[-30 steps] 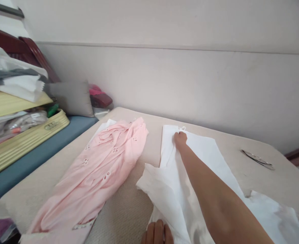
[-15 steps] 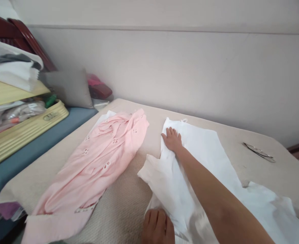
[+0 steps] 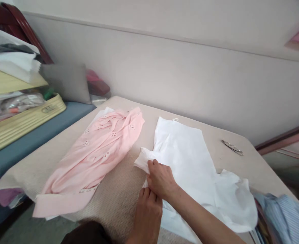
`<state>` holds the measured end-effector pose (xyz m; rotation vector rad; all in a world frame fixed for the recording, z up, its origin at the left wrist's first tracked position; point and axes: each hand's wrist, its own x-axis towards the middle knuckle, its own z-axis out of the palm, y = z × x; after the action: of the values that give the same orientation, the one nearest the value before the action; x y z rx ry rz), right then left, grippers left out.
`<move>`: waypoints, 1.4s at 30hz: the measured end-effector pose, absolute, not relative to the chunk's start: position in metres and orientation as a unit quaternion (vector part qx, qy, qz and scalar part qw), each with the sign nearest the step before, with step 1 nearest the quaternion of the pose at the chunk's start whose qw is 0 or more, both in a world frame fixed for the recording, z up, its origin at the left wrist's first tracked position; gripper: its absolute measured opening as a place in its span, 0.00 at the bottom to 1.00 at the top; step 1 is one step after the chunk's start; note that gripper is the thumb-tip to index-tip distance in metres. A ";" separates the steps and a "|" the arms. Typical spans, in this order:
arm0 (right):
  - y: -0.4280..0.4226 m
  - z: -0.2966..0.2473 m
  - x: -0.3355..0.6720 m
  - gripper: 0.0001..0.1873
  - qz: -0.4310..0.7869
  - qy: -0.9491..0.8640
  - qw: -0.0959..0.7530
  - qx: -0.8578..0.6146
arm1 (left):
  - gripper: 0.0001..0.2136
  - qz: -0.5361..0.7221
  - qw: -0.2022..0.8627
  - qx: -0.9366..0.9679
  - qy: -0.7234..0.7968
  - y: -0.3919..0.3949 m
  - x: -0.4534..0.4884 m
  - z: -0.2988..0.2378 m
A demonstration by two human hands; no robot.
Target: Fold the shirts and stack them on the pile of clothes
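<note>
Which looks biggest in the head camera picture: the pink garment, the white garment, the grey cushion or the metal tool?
Largest: white garment and pink garment, about alike, too close to rank.
Next: grey cushion, though it lies farther away.
Smallest: metal tool.

The beige table (image 3: 210, 135) carried a pink garment (image 3: 98, 156) at 9 o'clock, a white garment (image 3: 190, 159) at its centre, and small metal scissors (image 3: 232, 147) at 2 o'clock.

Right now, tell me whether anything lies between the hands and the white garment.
Nothing visible does. The right hand grips the white garment at its sleeve, and the left hand rests at the same edge, just below. The pink garment lies apart, to the left.
</note>
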<state>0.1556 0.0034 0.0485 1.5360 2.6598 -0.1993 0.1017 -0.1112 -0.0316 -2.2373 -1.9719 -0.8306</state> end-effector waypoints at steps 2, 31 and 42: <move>-0.007 0.042 0.184 0.03 -0.098 0.819 -0.051 0.564 | 0.13 -0.234 -0.018 -0.729 -0.643 -0.112 0.098 -0.022; -0.031 -0.015 0.330 0.32 -0.360 0.551 -0.307 0.688 | 0.06 -0.107 -0.259 -0.559 -0.780 -0.100 0.046 0.027; -0.037 0.009 0.318 0.35 -0.444 0.476 -0.400 0.646 | 0.08 -0.155 -0.166 -0.624 -0.747 -0.102 0.056 0.032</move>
<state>0.3180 -0.0374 0.0089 2.7913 2.0582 -1.9189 0.0556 -0.1025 0.0320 -2.2005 -2.6342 -0.5476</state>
